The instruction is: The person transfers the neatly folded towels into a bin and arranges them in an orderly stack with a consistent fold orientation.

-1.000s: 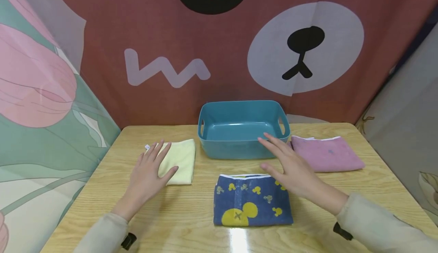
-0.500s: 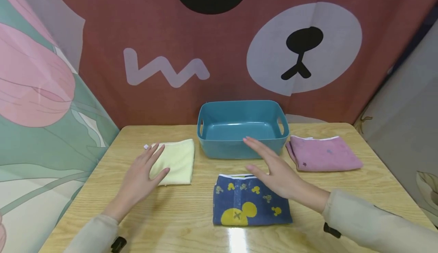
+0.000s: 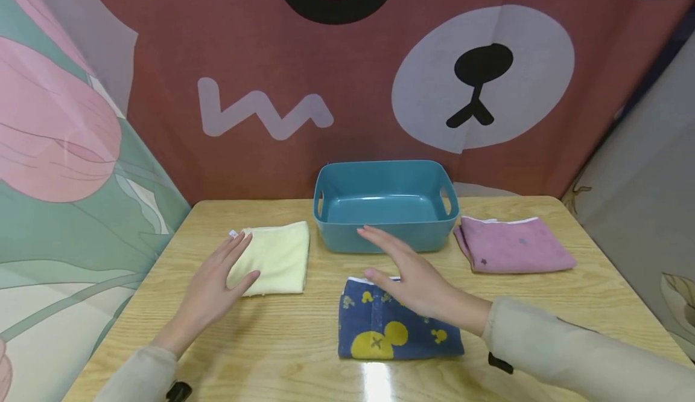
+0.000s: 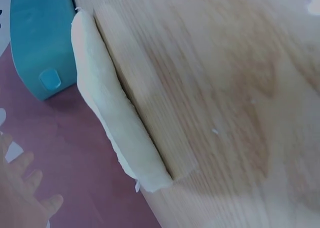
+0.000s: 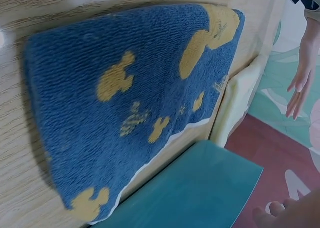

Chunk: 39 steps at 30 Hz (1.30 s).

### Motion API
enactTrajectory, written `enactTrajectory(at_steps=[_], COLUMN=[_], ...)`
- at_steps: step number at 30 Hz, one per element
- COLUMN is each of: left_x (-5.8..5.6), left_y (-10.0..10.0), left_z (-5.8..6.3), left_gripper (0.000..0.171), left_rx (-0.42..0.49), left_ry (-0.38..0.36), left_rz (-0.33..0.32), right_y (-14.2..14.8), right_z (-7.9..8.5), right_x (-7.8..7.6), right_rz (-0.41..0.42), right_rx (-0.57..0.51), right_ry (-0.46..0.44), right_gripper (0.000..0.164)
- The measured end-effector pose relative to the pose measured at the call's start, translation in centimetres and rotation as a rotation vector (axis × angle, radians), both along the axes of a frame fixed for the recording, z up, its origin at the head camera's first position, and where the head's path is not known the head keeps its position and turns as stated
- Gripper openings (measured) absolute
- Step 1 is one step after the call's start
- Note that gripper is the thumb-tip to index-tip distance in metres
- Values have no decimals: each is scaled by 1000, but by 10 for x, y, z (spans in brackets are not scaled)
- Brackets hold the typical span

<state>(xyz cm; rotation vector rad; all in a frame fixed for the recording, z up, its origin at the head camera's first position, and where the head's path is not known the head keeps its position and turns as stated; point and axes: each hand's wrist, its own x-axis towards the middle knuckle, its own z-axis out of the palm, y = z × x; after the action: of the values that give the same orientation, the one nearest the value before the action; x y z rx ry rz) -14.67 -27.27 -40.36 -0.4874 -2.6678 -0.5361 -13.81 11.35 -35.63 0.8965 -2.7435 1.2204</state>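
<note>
My left hand (image 3: 213, 284) hovers at the near left side of a folded pale yellow towel (image 3: 282, 258), fingers straight and thumb spread. The left wrist view has this hand (image 4: 22, 195) at the lower left corner, apart from the towel (image 4: 117, 108). Over a folded navy towel with yellow mouse-head prints (image 3: 399, 332) my right hand (image 3: 415, 275) is held out, fingers extended, holding nothing. It hides part of that towel's far edge. The right wrist view has the navy towel (image 5: 145, 83) lying flat on the table below the hand (image 5: 290, 215).
A teal plastic basin (image 3: 385, 237) with side handle holes stands at the table's back edge. To its right lies a folded pink towel (image 3: 516, 245). The wooden table (image 3: 282, 354) is backed by a curtain (image 3: 260, 166) with a bear print.
My right hand has moved left, from near the pink towel to over the navy towel. The left hand has drifted slightly left and nearer. Towels and basin have stayed put.
</note>
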Motion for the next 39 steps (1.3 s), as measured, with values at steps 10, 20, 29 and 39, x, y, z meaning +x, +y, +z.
enactTrajectory(at_steps=[10,20,29,39], left_x=[3,12,11,9], left_y=[-11,-21,-23,-30], left_z=[-3,-6,-7,-9], left_gripper=[69,68,61,60], left_rx=[22,100,282,341], left_ry=[-2,-129,-221,-248], left_rz=[-10,32,53,88], right_y=[-17,-44,-67,-90], right_z=[-2,3,3,0], right_x=[0,-1,-6,-17], right_rz=[29,49,25,-4], right_rx=[-4,-96,-177,-254], right_ry=[-47,-164,-209,-248], right_gripper=[61,61,59,57])
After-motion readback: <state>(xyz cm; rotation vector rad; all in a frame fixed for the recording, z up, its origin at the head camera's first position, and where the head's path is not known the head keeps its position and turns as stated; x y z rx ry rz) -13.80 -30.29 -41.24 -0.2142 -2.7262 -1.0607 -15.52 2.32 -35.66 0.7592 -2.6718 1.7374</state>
